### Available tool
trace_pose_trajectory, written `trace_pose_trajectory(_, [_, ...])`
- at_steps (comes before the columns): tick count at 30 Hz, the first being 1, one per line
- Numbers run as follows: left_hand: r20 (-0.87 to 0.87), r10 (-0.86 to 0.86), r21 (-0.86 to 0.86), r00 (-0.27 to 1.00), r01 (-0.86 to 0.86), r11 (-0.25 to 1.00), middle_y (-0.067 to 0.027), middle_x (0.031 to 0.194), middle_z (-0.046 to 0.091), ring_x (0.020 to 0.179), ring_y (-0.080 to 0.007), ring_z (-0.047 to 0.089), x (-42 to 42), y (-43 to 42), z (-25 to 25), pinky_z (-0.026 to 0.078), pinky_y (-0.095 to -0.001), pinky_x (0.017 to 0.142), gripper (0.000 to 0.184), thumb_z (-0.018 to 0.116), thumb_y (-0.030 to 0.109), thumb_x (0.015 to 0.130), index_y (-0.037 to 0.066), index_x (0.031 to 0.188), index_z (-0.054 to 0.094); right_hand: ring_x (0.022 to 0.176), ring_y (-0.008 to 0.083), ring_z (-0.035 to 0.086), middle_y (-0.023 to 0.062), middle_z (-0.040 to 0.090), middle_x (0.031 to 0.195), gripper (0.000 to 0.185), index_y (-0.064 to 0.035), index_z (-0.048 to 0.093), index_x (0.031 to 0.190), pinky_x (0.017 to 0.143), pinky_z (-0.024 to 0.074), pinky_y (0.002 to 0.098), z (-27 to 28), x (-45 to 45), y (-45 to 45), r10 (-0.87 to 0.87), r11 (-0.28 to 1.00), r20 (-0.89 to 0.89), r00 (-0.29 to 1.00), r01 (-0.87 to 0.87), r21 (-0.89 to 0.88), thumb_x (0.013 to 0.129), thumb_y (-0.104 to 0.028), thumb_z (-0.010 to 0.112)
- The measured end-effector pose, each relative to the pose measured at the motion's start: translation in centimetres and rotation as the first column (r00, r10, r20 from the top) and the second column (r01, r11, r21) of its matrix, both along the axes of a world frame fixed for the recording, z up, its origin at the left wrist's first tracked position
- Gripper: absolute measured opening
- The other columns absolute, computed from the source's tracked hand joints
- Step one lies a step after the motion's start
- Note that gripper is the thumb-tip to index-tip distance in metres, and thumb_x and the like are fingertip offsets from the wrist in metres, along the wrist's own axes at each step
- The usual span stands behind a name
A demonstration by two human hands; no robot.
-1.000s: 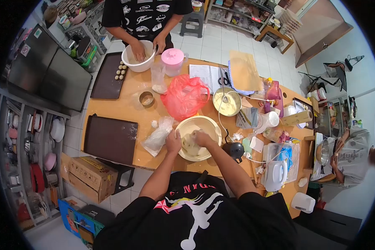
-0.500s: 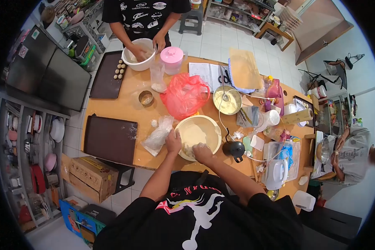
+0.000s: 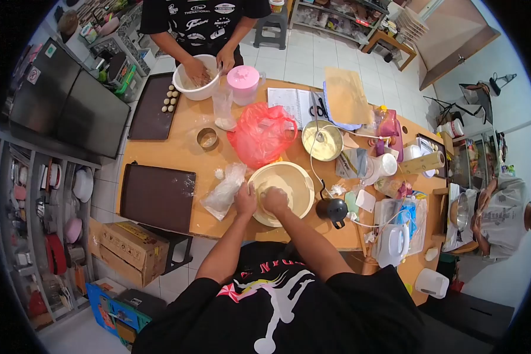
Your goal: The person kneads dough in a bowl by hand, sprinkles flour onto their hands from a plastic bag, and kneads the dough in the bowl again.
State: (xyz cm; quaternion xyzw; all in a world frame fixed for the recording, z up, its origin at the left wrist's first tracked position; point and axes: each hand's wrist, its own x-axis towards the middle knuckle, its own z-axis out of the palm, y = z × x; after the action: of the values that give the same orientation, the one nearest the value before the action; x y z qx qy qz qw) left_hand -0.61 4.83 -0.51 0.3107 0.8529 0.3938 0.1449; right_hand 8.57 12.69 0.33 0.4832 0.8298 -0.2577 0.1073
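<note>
A cream-coloured mixing bowl point(image 3: 302, 177) stands at the near edge of the table with pale, floury dough point(image 3: 275, 179) in it. My left hand point(image 3: 245, 199) grips its left rim, thumb on the inside. Inside the bowl, my right hand point(image 3: 275, 201) is closed and pressed into the dough; its fingertips are hidden. Left of the bowl lies a clear plastic bag point(image 3: 225, 192) with white powder, close to my left hand. A red plastic bag point(image 3: 259, 137) sits just beyond the bowl, and a black gooseneck kettle point(image 3: 331, 210) is at its right.
Across the table a person works with both hands at a white bowl point(image 3: 196, 91). Dark baking trays point(image 3: 158, 197) lie at the left. A metal bowl of yellowish mixture point(image 3: 323, 141) holds a whisk. Another person stands at far right point(image 3: 498, 215). A cable runs across the right side.
My right hand has moved left and a little up inside the bowl, nearer my left hand. The left hand keeps its grip on the rim. The person opposite has shifted a hand in the white bowl.
</note>
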Motion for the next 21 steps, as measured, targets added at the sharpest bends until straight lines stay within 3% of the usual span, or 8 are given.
trace_pose_trajectory(3, [0.027, 0.000, -0.010, 1.000, 0.000, 1.000, -0.0269, 0.088, 0.061, 0.085, -0.0487, 0.057, -0.1, 0.2, 0.7, 0.043, -0.0559, 0.074, 0.033, 0.046, 0.031, 0.096, 0.000, 0.095, 0.057, 0.089, 0.0268, 0.068, 0.0215, 0.067, 0.083, 0.030, 0.0002, 0.069, 0.092, 0.075, 0.0532, 0.0443, -1.4, 1.4, 2.8, -0.060, 0.886, -0.125, 0.990, -0.004, -0.463, 0.081, -0.027, 0.059])
trace_pose_trajectory(4, [0.040, 0.000, -0.012, 0.999, 0.000, 1.000, -0.0270, 0.088, 0.061, 0.085, -0.0487, 0.057, 0.2, 0.0, 0.9, 0.043, -0.0559, 0.074, 0.033, 0.047, 0.031, 0.096, 0.000, 0.095, 0.057, 0.092, 0.0251, 0.067, 0.0234, 0.066, 0.091, 0.032, 0.0037, 0.067, 0.100, 0.079, 0.0527, 0.0403, 0.3, 2.6, 3.5, -0.390, 0.347, -0.205, 0.898, -0.063, -0.936, 0.082, -0.021, 0.056])
trace_pose_trajectory(7, [-0.014, 0.014, 0.009, 1.000, -0.014, 1.000, -0.0264, 0.086, 0.062, 0.084, -0.0487, 0.057, 0.2, 0.0, 0.6, 0.043, -0.0557, 0.074, 0.032, 0.047, 0.030, 0.095, 0.000, 0.095, 0.057, 0.096, 0.0289, 0.065, 0.0240, 0.064, 0.107, 0.034, 0.0033, 0.063, 0.109, 0.085, 0.0502, 0.0388, 6.8, 3.8, 5.6, -0.516, 0.339, -0.034, 0.856, 0.167, -0.926, 0.085, -0.018, 0.053])
trace_pose_trajectory(10, [0.019, -0.017, -0.031, 1.000, 0.017, 0.999, -0.0259, 0.086, 0.062, 0.083, -0.0485, 0.057, -0.2, 0.0, -0.8, 0.043, -0.0553, 0.074, 0.032, 0.048, 0.030, 0.095, 0.000, 0.095, 0.058, 0.099, 0.0335, 0.063, 0.0234, 0.061, 0.115, 0.036, 0.0001, 0.061, 0.114, 0.089, 0.0483, 0.0392, 2.5, 3.3, 7.7, -0.057, 0.980, -0.267, 0.962, 0.002, -0.200, 0.086, -0.020, 0.052])
trace_pose_trajectory(13, [0.044, -0.010, -0.028, 0.999, 0.011, 1.000, -0.0258, 0.086, 0.062, 0.083, -0.0481, 0.057, -0.1, 0.0, -0.3, 0.043, -0.0548, 0.074, 0.032, 0.048, 0.030, 0.095, 0.001, 0.095, 0.058, 0.100, 0.0363, 0.062, 0.0228, 0.063, 0.110, 0.035, -0.0037, 0.063, 0.114, 0.091, 0.0470, 0.0422, -1.2, 2.2, 6.9, 0.278, 0.959, -0.485, 0.830, -0.267, 0.092, 0.087, -0.023, 0.051])
trace_pose_trajectory(14, [0.025, -0.007, -0.014, 1.000, 0.008, 1.000, -0.0260, 0.086, 0.062, 0.083, -0.0480, 0.057, -0.1, 0.0, -0.2, 0.043, -0.0547, 0.074, 0.032, 0.048, 0.031, 0.095, 0.001, 0.095, 0.058, 0.104, 0.0362, 0.060, 0.0221, 0.064, 0.110, 0.035, -0.0041, 0.064, 0.111, 0.091, 0.0456, 0.0433, -0.7, 1.4, 6.4, 0.131, 0.967, -0.420, 0.898, -0.209, -0.146, 0.085, -0.027, 0.055])
trace_pose_trajectory(17, [0.001, 0.010, 0.027, 1.000, -0.010, 1.000, -0.0264, 0.087, 0.062, 0.083, -0.0480, 0.057, 0.2, 0.1, -0.9, 0.043, -0.0545, 0.074, 0.032, 0.048, 0.031, 0.095, 0.000, 0.095, 0.058, 0.102, 0.0375, 0.058, 0.0221, 0.063, 0.107, 0.033, -0.0052, 0.064, 0.105, 0.090, 0.0452, 0.0448, 2.2, 0.7, 6.0, 0.315, 0.899, -0.229, 0.921, -0.367, -0.238, 0.084, -0.029, 0.058])
trace_pose_trajectory(21, [0.042, 0.024, -0.014, 0.999, -0.023, 1.000, -0.0265, 0.087, 0.062, 0.084, -0.0478, 0.057, -0.1, 0.2, -1.1, 0.043, -0.0548, 0.075, 0.033, 0.048, 0.032, 0.095, 0.000, 0.095, 0.058, 0.095, 0.0393, 0.059, 0.0213, 0.063, 0.099, 0.028, -0.0061, 0.064, 0.095, 0.087, 0.0456, 0.0472, 6.7, 3.2, 5.4, 0.478, 0.852, -0.264, 0.838, -0.515, -0.094, 0.080, -0.030, 0.062])
